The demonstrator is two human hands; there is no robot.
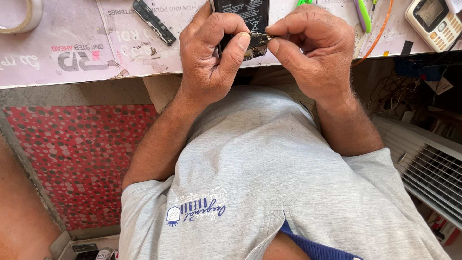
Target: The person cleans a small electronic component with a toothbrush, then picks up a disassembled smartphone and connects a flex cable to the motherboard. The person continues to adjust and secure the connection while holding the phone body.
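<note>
An opened mobile phone (pixel 250 21) with a black battery and bare circuit board lies at the near edge of the white work board (pixel 86 53). My left hand (pixel 211 53) curls around the phone's lower left end, thumb pressed on the circuit board. My right hand (pixel 308 48) pinches a small metal part (pixel 266 35) between thumb and forefinger at the phone's lower right corner. Both hands meet over the phone's bottom end. Most of the phone's lower part is hidden by my fingers.
A black strip part (pixel 154 21) lies on the board to the left, a tape roll (pixel 26 14) at the far left. A small keypad phone (pixel 433 24), an orange cable (pixel 380 33) and a green tool (pixel 363 14) sit right. A white appliance (pixel 423 159) stands below right.
</note>
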